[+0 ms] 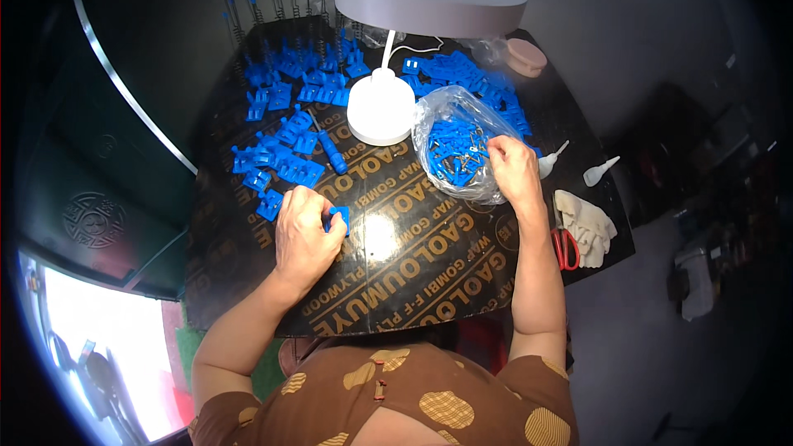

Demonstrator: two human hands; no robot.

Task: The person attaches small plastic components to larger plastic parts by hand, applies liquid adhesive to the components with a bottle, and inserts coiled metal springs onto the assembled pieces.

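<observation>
My left hand [304, 230] rests low over the dark tabletop, its fingers closed on a small blue plastic part [339, 216] that pokes out past the fingertips. At the right edge of a clear plastic bag [423, 128] is my right hand [514, 169], thumb and fingers pinched together; what they hold, if anything, is too small to make out. Inside the bag lie many small blue pieces with metal bits [453, 149]. Beyond my left hand, several blue plastic brackets [297, 170] lie loosely grouped, with a blue-handled screwdriver [333, 154] beside them.
A white lamp [380, 111] stands mid-table, its wide head overhanging the back. Blue parts with upright springs [318, 87] fill the back left; more blue pieces [462, 74] are piled behind the bag. Rightward are white nozzle bottles [599, 173], a pale cloth [586, 227] and red-handled scissors [567, 249].
</observation>
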